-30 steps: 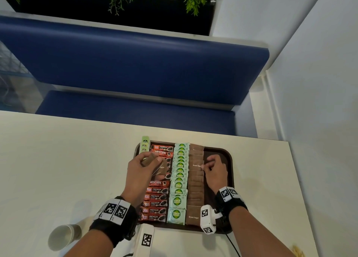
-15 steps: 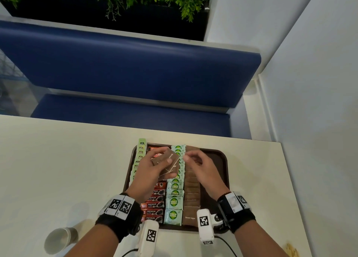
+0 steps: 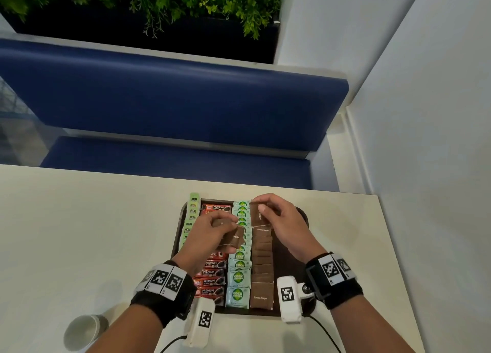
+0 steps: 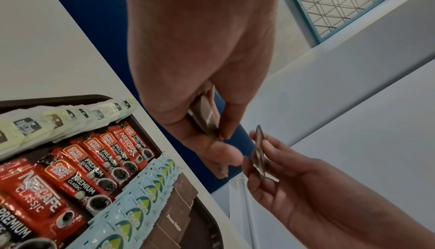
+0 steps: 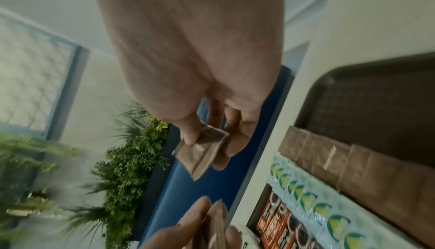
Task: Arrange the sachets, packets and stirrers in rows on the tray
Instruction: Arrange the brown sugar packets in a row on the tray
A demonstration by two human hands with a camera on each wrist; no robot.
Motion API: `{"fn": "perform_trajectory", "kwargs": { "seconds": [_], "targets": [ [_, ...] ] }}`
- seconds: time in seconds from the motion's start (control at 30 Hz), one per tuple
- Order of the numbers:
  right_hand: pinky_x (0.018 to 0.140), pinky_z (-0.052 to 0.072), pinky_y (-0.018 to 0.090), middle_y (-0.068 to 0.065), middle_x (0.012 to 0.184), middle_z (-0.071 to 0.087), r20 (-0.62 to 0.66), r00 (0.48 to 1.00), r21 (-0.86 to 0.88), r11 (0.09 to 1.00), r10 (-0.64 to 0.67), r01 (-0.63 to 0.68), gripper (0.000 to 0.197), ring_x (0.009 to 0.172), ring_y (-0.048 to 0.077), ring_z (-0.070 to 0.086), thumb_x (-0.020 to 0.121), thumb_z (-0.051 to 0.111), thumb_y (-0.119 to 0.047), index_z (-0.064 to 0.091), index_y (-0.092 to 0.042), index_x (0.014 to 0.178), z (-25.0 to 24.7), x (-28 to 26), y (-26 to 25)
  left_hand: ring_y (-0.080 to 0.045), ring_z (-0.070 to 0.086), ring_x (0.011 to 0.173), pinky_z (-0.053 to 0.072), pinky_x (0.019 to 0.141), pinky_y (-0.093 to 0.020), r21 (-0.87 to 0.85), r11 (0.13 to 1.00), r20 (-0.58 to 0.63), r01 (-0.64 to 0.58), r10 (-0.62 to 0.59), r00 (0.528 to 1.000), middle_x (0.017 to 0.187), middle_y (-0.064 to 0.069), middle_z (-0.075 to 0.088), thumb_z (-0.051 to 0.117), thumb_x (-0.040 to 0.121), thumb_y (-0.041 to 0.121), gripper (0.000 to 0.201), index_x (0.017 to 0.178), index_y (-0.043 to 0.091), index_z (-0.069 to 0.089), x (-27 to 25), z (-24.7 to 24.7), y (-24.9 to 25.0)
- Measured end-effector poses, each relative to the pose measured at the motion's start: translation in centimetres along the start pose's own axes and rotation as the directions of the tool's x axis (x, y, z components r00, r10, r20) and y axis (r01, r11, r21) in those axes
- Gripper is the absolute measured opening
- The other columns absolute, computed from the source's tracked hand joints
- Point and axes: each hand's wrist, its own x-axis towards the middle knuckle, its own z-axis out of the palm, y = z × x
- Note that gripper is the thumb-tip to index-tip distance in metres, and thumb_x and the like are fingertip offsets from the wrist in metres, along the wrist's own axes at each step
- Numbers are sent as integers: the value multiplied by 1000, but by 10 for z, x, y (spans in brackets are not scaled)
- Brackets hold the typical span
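A dark brown tray (image 3: 301,246) holds rows of pale green packets (image 3: 190,219), red coffee sachets (image 3: 212,281), light blue coco sachets (image 3: 238,278) and brown sugar sachets (image 3: 261,267). My left hand (image 3: 225,223) hovers over the middle rows and grips a small stack of brown sachets (image 3: 233,237), also seen in the left wrist view (image 4: 204,117). My right hand (image 3: 261,206) pinches a single brown sachet (image 3: 257,215) above the far end of the brown row. The right wrist view shows that sachet (image 5: 202,150) between thumb and fingers. No stirrers are visible.
A white paper cup (image 3: 82,331) lies on the cream table (image 3: 79,233) near my left forearm. The tray's right strip is bare. A blue bench (image 3: 172,108) and a planter (image 3: 159,7) lie beyond the table. A white wall (image 3: 425,140) runs along the right.
Both hands rose off the rows. The right hand came to the left hand's brown stack, took one sachet, and now holds it apart to the right.
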Motion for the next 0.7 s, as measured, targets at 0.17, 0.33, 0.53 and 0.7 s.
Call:
{"fn": "perform_trajectory", "kwargs": {
  "seconds": [0.17, 0.33, 0.53, 0.7],
  "targets": [
    [83, 61, 26, -12, 105, 72, 86, 995, -247, 967, -47, 67, 34, 98, 9, 70, 103, 68, -28, 62, -47, 130, 1, 1, -9, -31, 80, 93, 65, 69, -37, 7, 1000, 118, 12, -12, 993, 107, -15, 80, 72, 101, 38, 32, 113, 9, 77, -6, 4, 9],
    [92, 62, 34, -8, 111, 78, -25, 998, 5, 998, 64, -63, 34, 108, 10, 73, 91, 80, -42, 68, -39, 123, 5, -4, 0, -29, 80, 79, 61, 54, -31, 8, 998, 32, -60, 60, 998, 96, -13, 82, 76, 100, 22, 17, 108, 7, 76, -7, 10, 5],
    [87, 62, 38, 3, 99, 80, -50, 976, 147, 968, 211, -202, 12, 91, 19, 76, 94, 78, -22, 76, -13, 102, 2, -15, 15, -29, 80, 80, 62, 53, -31, -41, 998, 8, -45, 46, 999, 97, -14, 82, 76, 99, 20, 15, 104, 6, 77, -8, 12, -1],
    [70, 52, 19, -4, 92, 77, -222, 951, 113, 974, 217, -196, 8, 80, 4, 70, 101, 68, -22, 75, -17, 99, -14, -1, 28, -27, 79, 74, 61, 52, -30, -58, 998, -38, 4, -6, 999, 93, -14, 82, 74, 101, 16, 14, 107, 4, 78, -1, 10, -5]
  ]
}}
